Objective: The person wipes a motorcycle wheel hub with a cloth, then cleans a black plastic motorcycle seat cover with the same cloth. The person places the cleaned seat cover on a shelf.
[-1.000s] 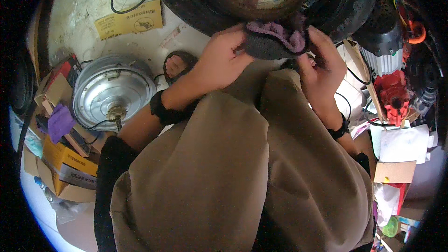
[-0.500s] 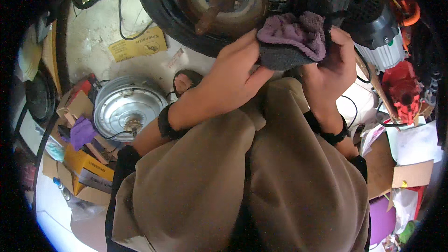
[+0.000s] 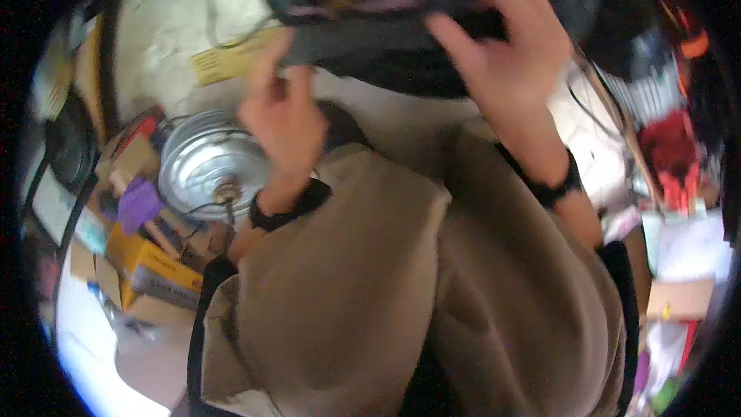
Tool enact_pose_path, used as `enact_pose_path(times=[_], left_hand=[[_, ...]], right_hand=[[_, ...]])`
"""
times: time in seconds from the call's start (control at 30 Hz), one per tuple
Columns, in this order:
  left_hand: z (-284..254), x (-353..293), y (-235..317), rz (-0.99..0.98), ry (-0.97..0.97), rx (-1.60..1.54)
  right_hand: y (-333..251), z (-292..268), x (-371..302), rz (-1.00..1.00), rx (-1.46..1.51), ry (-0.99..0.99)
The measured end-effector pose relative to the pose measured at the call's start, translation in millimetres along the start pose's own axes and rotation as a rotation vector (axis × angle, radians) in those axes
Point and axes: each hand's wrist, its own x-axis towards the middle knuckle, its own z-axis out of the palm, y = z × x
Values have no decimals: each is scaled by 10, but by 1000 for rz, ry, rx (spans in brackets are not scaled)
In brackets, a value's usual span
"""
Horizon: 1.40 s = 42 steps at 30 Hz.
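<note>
A cluttered workshop floor (image 3: pixel 158 42) fills the head view, with a silver wheel motor (image 3: pixel 207 154) on the left, a yellow box (image 3: pixel 154 266) beyond it and a red machine part (image 3: pixel 670 154) on the right. The grey-and-purple cloth (image 3: pixel 363 40) is spread lengthwise between the two hands, in front of a large black tyre (image 3: pixel 421 77); blur hides whether they touch. The left hand (image 3: pixel 285 112) grips its left end by the fingertips, and the right hand (image 3: pixel 513 42) pinches the other end between thumb and fingers. The left hold looks the slighter, so that end could slip free if the cloth is pulled hard. A loose edge might snag on the wheel's rough centre, and knuckles could scrape there too, since the hands are so near it; grime could also spread onto the trousers (image 3: pixel 332 262) if the cloth drops
</note>
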Motion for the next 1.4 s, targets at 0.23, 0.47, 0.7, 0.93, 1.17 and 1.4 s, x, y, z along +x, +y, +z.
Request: enact_pose_path(times=[0.23,0.47,0.7,0.93,1.17,1.4], left_hand=[[241,142,-169,-117,-135,-230],[351,237,38,-466,-138,-403],[328,248,-206,-382,-179,-450],[345,183,-170,-336,-219,-569],[310,208,-147,-292,-159,-465],[442,59,-171,-298,-21,-333]], right_hand=[[-71,-54,20,85,120,24],[1,-30,9,105,129,81],[131,72,-59,-142,42,139],[-176,-38,-20,218,227,-10],[-72,85,-58,80,89,86],[-444,-32,-23,355,-106,-11]])
